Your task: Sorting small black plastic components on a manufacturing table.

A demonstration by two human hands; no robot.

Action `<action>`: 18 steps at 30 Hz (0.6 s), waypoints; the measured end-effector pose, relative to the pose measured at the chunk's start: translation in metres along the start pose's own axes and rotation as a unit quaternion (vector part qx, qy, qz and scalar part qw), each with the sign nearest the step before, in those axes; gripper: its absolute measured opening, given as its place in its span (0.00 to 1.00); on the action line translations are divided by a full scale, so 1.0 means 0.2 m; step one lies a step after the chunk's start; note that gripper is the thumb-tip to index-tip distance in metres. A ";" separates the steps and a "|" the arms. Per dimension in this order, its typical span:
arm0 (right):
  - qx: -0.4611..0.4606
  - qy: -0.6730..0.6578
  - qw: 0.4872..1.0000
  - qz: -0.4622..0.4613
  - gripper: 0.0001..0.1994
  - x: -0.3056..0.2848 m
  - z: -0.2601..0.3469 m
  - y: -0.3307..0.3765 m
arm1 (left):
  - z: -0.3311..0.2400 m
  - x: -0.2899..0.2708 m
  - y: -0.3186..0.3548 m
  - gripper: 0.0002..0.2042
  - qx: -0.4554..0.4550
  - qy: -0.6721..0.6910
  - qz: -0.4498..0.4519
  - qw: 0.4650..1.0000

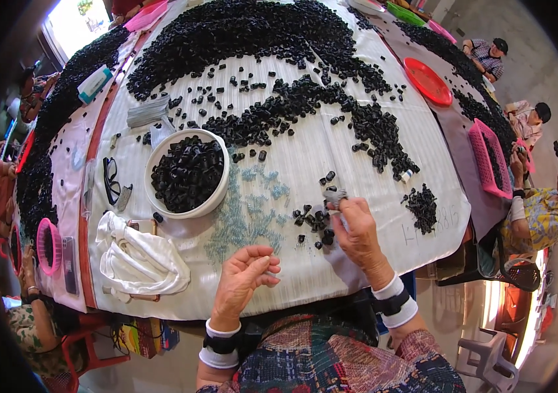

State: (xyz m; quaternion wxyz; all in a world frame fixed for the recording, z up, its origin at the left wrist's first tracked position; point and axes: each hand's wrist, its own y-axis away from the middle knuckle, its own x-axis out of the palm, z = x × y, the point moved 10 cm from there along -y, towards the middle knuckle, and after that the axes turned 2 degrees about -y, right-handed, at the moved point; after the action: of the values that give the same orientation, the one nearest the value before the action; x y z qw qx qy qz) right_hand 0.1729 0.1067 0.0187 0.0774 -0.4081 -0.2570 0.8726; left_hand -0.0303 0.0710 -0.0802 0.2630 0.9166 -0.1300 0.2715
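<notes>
**Sorting small black caps at a crowded table**

Hard to make out a lot here. The fisheye bends the table edge, and the far heaps of black parts (pixel 240 33) blur into one dark mass. The pale blue bits (pixel 253 216) scattered on the white cloth (pixel 331 150) are too small to tell apart. What the right hand pinches is mostly hidden by its own fingers – only a small grey-and-black piece (pixel 333 196) peeks out at the fingertips, and I can't say exactly what it is.

The right hand (pixel 359 234) reaches forward over the cloth, back of the hand up, fingers curled shut around that little piece, right above a small cluster of black caps (pixel 315 223).

The left hand (pixel 245 278) sits closer to the body, palm turned up and inward, fingers loosely bent and half open – whether something tiny lies in them, I can't tell. Both wrists wear black-and-white bands.

Left of the hands sits a white bowl (pixel 217 200) full of black caps, with a crumpled white cloth bag (pixel 138 259) near it and glasses (pixel 110 180) just beyond.
</notes>
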 end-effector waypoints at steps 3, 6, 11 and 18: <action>-0.037 0.048 0.996 0.058 0.17 0.10 0.03 -0.02 | 0.00 -0.01 0.00 0.11 0.000 0.004 -0.001 1.000; -0.040 0.091 0.989 0.110 0.17 0.16 0.03 -0.03 | 0.00 -0.01 0.00 0.11 0.001 0.006 -0.001 1.000; -0.093 0.108 0.986 0.086 0.18 0.14 0.07 -0.05 | -0.01 0.00 0.01 0.10 0.005 -0.006 -0.013 1.000; -0.194 -0.138 0.963 0.122 0.19 0.06 0.48 0.04 | -0.05 0.10 0.02 0.10 0.007 -0.067 0.023 0.997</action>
State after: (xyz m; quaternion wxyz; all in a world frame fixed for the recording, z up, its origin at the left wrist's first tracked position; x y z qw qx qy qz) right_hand 0.0935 0.0670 0.0565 -0.1466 -0.3192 -0.3782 0.8565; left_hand -0.0192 0.0703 -0.0599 0.2413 0.9311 -0.1670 0.2166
